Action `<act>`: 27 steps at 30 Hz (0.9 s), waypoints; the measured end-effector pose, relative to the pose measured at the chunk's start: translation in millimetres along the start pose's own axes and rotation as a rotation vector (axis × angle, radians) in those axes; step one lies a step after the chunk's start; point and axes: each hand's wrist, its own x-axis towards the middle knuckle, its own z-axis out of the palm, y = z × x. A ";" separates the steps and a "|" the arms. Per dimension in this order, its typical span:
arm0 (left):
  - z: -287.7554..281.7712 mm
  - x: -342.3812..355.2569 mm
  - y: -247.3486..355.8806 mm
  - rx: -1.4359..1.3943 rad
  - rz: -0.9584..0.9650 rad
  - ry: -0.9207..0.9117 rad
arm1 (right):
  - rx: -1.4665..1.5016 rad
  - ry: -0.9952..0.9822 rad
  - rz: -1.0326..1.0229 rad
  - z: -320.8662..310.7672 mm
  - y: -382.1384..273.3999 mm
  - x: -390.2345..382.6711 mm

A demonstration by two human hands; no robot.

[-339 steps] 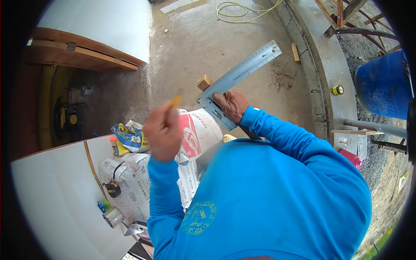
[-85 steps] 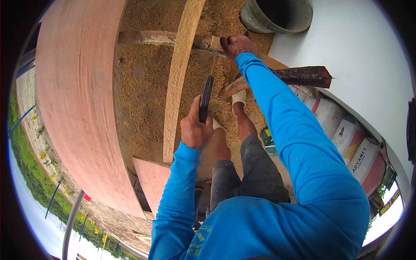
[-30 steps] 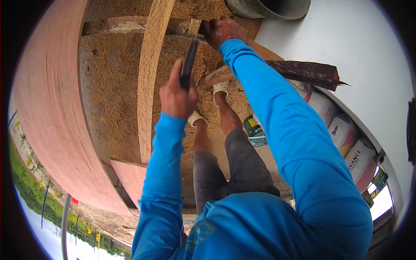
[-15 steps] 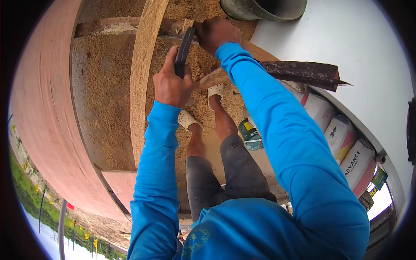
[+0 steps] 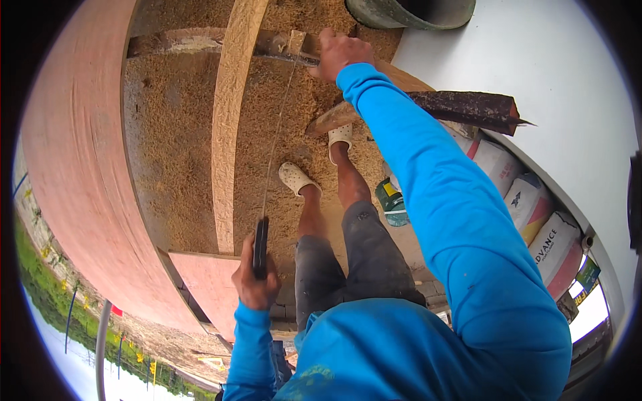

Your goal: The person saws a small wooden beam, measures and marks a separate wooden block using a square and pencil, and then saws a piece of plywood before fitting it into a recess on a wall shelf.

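L hand (image 5: 256, 275) pulled back twd body vs 0.5 s ago, fingers tight on handsaw (image 5: 261, 246), blade now exposed, far end at wood piece (image 5: 297, 42); R hand (image 5: 343, 56) clasps it. Sawdusty floor (image 5: 257, 137) betw. blade & plank (image 5: 229, 127) edge; plywood sheet (image 5: 73, 134) edge further L.

Around my clogs (image 5: 297, 179), the bucket (image 5: 378, 13) sits at one o'clock, the post (image 5: 468, 111) at two, sacks (image 5: 498, 167) at three, a container (image 5: 394, 207) at four, plywood (image 5: 80, 154) at nine, a plank (image 5: 227, 134) at ten. Towards twelve, wood (image 5: 297, 42) lies at my right hand (image 5: 344, 57); the saw (image 5: 261, 248) runs back to my left hand (image 5: 255, 284) at seven.
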 end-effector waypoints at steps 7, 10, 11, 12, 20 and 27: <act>30.9 170.5 43.3 -0.030 0.360 0.270 | 0.126 0.012 -0.077 -19.2 -26.9 -1.6; 36.7 152.1 35.6 -0.018 0.361 0.250 | 0.100 -0.112 -0.053 -20.9 -26.4 -2.9; 39.4 134.6 25.9 -0.048 0.309 0.188 | 0.084 -0.109 -0.040 -14.2 -18.1 -0.4; 39.0 98.6 13.4 -0.025 0.209 0.133 | 0.042 -0.073 -0.020 -1.0 -8.1 0.0; 38.0 99.4 5.5 -0.057 0.322 0.182 | 0.025 0.030 -0.037 -4.7 -1.1 -5.2; 41.7 123.3 27.7 -0.038 0.375 0.187 | 0.057 0.030 -0.023 0.6 -3.0 0.0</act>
